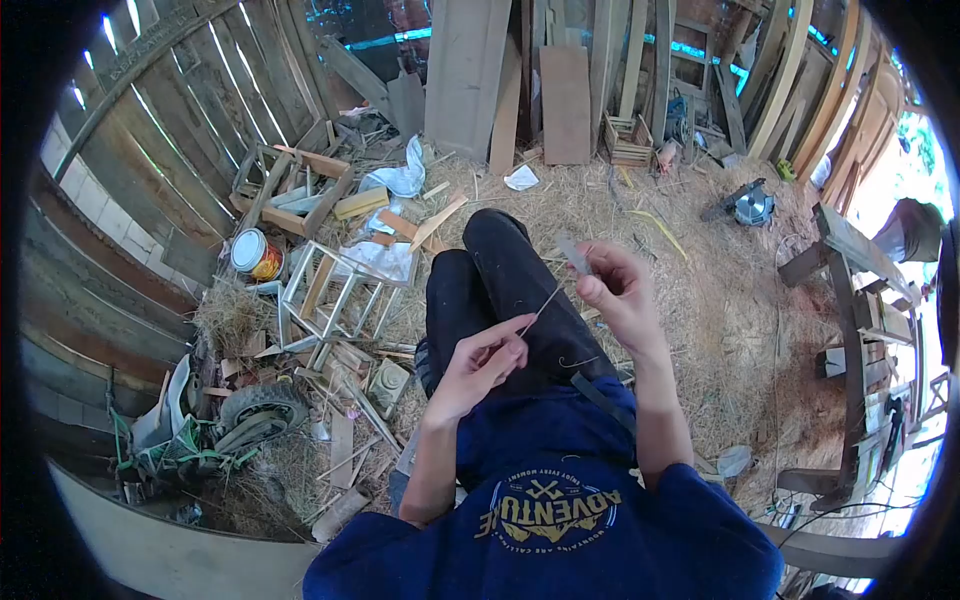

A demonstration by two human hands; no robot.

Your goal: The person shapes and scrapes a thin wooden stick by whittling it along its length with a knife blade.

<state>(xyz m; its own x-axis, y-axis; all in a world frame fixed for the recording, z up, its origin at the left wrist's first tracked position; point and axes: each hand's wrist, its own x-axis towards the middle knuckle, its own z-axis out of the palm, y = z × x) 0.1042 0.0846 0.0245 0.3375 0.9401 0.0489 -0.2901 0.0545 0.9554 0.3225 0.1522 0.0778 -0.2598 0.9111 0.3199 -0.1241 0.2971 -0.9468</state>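
Observation:
My left hand is closed, thumb and fingertips pinching a thin, narrow stick that slants up toward my right hand. My right hand pinches a small flat greyish piece between thumb and fingers; its exact kind is too small to tell. The stick's upper end lies just below the right hand, and I cannot tell whether they touch. Both hands are above my dark trousers. A curled shaving lies on my lap near the left hand.
Straw and wood scraps cover the floor. At left are a wooden frame, a paint bucket and a wheel. Boards lean at the back. A circular saw sits on the ground, near a wooden bench at right.

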